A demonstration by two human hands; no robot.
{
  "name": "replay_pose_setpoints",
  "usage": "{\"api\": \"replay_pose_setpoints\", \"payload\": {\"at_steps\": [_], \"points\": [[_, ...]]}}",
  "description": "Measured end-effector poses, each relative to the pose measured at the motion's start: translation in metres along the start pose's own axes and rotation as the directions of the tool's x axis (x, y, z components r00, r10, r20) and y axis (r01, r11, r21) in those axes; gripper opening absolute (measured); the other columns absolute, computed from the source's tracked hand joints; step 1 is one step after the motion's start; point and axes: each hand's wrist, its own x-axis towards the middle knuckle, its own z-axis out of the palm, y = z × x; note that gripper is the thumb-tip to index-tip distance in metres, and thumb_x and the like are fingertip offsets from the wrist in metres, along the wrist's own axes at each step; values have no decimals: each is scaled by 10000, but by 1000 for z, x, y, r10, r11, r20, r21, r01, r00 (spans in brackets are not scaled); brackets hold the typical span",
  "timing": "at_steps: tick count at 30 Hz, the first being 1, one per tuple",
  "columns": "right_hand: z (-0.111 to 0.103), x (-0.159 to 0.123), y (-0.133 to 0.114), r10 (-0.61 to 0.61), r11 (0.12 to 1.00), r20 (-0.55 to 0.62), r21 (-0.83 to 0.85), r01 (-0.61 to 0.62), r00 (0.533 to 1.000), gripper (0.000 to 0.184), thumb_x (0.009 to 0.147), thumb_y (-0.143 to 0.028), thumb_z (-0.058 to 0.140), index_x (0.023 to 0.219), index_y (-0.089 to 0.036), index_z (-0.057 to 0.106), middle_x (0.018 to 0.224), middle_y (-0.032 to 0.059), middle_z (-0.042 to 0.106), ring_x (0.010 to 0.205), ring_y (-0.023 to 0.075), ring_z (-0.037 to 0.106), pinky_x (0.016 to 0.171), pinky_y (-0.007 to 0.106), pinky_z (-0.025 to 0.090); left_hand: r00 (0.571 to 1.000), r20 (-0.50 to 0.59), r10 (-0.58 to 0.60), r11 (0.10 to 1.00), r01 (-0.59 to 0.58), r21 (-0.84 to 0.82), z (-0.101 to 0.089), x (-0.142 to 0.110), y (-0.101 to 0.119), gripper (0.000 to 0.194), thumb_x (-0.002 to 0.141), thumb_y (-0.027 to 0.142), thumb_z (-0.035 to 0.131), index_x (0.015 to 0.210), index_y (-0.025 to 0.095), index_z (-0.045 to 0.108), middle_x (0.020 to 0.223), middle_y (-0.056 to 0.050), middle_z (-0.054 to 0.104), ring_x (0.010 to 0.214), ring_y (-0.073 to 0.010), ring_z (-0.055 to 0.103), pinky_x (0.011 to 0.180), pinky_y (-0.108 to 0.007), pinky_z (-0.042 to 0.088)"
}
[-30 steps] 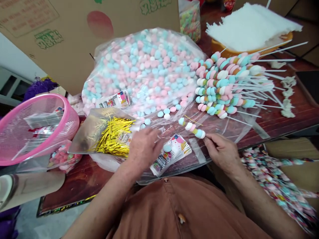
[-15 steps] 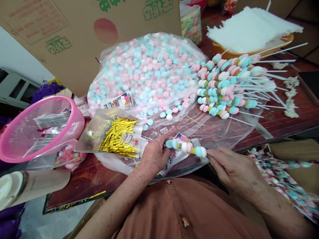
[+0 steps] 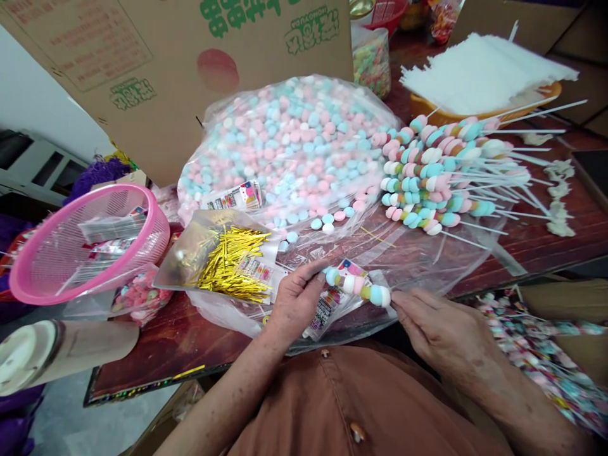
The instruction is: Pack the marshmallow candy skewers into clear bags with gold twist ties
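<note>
A skewer of pastel marshmallows and gummies is held level just above the table's front edge. My right hand is closed around its stick end, at the white marshmallow. At the other end, the thumb and fingers of my left hand pinch the blue tip. Beneath the skewer lie printed packets on clear plastic sheeting. Left of my left hand is an open bag of gold twist ties, with a printed card on it.
A large clear bag of pink, blue and white marshmallows spreads behind, before a cardboard box. Finished-looking skewers are piled at right, near white sticks. At left are a pink basket and a lidded cup.
The view has shifted, so the table things appear slightly lower and further right. Both hands keep hold of the skewer, which is nearly in the same place.
</note>
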Motion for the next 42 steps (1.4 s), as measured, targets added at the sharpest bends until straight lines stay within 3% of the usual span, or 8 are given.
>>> {"api": "replay_pose_setpoints", "payload": {"at_steps": [5,12,22,29,31,33,37,42], "points": [[4,1,-11,-1,999,-64,-35,-1,998,266,880,-181,378,804,-188,633,637,11,587,539,129,543,502,265,320,887,-2,463,800,-416,433,2,-3,-13,286,833,133,461,1060,180,629,1104,-56,661,1027,-179,608,926,-332,475],[14,1,-29,19,999,-97,-43,-23,995,270,886,-188,382,797,-162,636,606,6,582,503,126,542,499,277,299,758,68,649,539,-521,662,8,-8,-16,363,820,41,415,1152,117,540,1136,-143,631,1107,-185,560,945,-320,470],[18,1,-34,-12,996,-132,-89,0,991,284,876,-189,354,775,-175,619,595,-1,609,459,121,547,471,266,301,769,114,629,498,-511,701,12,-13,-27,322,842,99,415,1145,116,521,1109,-147,637,1104,-207,559,927,-337,489],[22,-1,-14,84,988,-62,134,-75,995,229,878,-238,384,842,-202,607,742,22,666,580,145,611,507,240,400,860,187,475,484,-433,760,-14,-9,0,420,867,176,390,1286,152,391,1219,-138,562,1082,-196,556,889,-316,494],[20,1,1,213,951,-71,244,-190,974,212,872,-288,406,860,-208,602,748,33,673,623,160,619,551,246,437,900,128,416,377,-299,876,-38,2,18,457,841,209,459,1293,182,392,1283,-140,500,1166,-246,479,959,-416,425],[22,4,17,325,921,-89,256,-293,942,231,861,-328,407,843,-209,604,740,49,680,630,184,621,561,270,449,943,243,227,217,-292,931,-59,14,28,481,763,225,587,1229,189,476,1323,-146,450,1221,-305,404,996,-513,342],[39,8,42,390,912,-119,185,-365,913,269,847,-338,395,852,-191,620,787,88,687,683,222,632,584,306,459,900,432,-53,36,-431,902,-82,30,25,198,692,256,675,878,195,648,1392,-117,367,1284,-385,270,971,-714,100],[41,15,48,335,938,-139,-38,-343,932,304,836,-289,403,930,-114,633,925,194,647,881,335,588,736,464,450,904,425,48,232,-424,875,-81,24,34,168,849,292,501,832,179,626,1032,-73,626,1053,-255,516,999,-622,170]]}}
